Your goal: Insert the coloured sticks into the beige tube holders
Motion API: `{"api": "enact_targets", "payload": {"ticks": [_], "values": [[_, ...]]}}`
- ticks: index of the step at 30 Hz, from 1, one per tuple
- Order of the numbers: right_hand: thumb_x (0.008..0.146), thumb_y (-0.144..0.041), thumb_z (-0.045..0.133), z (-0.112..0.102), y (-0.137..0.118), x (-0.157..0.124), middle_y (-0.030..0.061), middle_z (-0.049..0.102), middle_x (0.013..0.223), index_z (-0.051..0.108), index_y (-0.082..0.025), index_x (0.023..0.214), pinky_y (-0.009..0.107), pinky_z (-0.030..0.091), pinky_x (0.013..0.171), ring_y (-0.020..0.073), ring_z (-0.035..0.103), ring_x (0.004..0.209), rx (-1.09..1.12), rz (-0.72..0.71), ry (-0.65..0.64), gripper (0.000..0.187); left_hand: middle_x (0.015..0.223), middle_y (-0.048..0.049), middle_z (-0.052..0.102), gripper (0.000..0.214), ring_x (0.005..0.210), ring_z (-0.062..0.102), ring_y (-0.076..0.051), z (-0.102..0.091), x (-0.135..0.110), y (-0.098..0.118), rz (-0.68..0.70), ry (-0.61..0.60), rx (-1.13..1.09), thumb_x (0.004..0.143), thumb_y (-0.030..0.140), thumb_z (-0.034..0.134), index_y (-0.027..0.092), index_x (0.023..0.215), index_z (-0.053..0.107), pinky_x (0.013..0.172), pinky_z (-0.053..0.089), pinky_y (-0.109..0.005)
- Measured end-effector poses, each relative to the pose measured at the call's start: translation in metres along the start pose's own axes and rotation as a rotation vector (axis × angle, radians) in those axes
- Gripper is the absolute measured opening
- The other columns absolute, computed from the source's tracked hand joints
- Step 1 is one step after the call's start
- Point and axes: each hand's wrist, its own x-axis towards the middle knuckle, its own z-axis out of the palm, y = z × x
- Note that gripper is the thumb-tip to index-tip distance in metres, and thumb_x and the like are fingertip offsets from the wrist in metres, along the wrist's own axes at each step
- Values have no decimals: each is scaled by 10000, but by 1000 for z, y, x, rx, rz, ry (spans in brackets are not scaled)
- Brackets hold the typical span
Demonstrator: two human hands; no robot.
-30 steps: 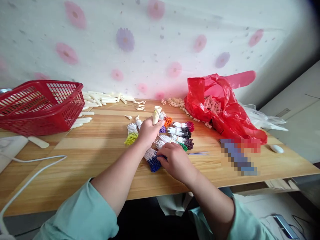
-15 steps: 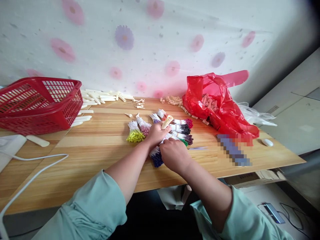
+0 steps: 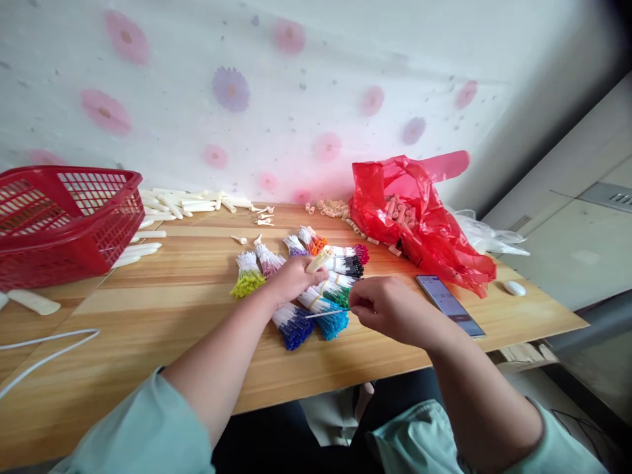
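My left hand [image 3: 290, 282] is closed around a cream-coloured plastic tube [image 3: 320, 259], its open end pointing up and away from me. To the right, my right hand [image 3: 390, 308] pinches a thin white stick [image 3: 326, 315], which points left over the bundles. Beneath and around both hands lie bundles of thin white sticks with coloured ends: a yellow bundle [image 3: 247, 278], a dark blue bundle [image 3: 295, 328], a light blue bundle [image 3: 332, 321], a black bundle [image 3: 351, 266], an orange bundle [image 3: 314, 242] and several more. My left hand partly hides the middle bundles.
A red plastic basket [image 3: 74, 227] stands at the left, with cream tubes [image 3: 190, 203] beside it. Small pointed cream pieces [image 3: 265, 216] lie at the back. Ribbed pieces [image 3: 328, 208] lie near a red plastic bag [image 3: 409, 210]. A phone [image 3: 449, 305] and white mouse [image 3: 514, 288] are at right.
My right hand has drawn away to the right from my left hand, and the thin white stick in it now shows. The left hand keeps its hold on the tube. The view has shifted slightly.
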Motion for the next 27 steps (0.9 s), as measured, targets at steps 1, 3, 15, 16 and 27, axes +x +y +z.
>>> {"api": "enact_targets", "payload": {"ticks": [1, 3, 15, 16, 27], "values": [[759, -117, 525, -2, 6, 5, -12, 590, 609, 608, -162, 678, 203, 309, 534, 85, 472, 545, 69, -38, 11, 124, 535, 39, 505, 268, 492, 427, -99, -1, -3, 5, 5, -64, -16, 704, 403, 651, 141, 665, 616, 495, 341, -217], [751, -100, 538, 0, 16, 19, -20, 569, 599, 621, -150, 686, 195, 324, 529, 77, 462, 538, 205, -95, 45, 118, 587, 21, 569, 256, 538, 482, -108, -4, -7, 14, -7, -230, -103, 662, 376, 708, 131, 709, 650, 534, 381, -221], [719, -260, 742, 50, 44, 91, 7, 733, 778, 729, -237, 878, 258, 545, 677, 118, 667, 685, 1396, -187, 402, 161, 556, 31, 535, 244, 481, 399, -71, -13, -9, 13, -7, 121, -440, 758, 374, 672, 146, 743, 587, 474, 300, -202], [725, -260, 742, 52, 43, 90, 6, 735, 786, 732, -246, 899, 259, 548, 676, 118, 667, 683, 1402, -198, 416, 175, 554, 29, 534, 248, 485, 404, -73, -12, -9, 12, -12, 126, -442, 760, 378, 672, 145, 740, 587, 478, 305, -203], [819, -253, 657, 52, 45, 79, 42, 719, 810, 724, -217, 889, 287, 524, 717, 148, 660, 751, 1076, -327, 571, 103, 576, 24, 548, 278, 516, 433, -78, -1, -11, 9, -62, 105, -350, 778, 404, 670, 155, 699, 575, 502, 324, -205]]}}
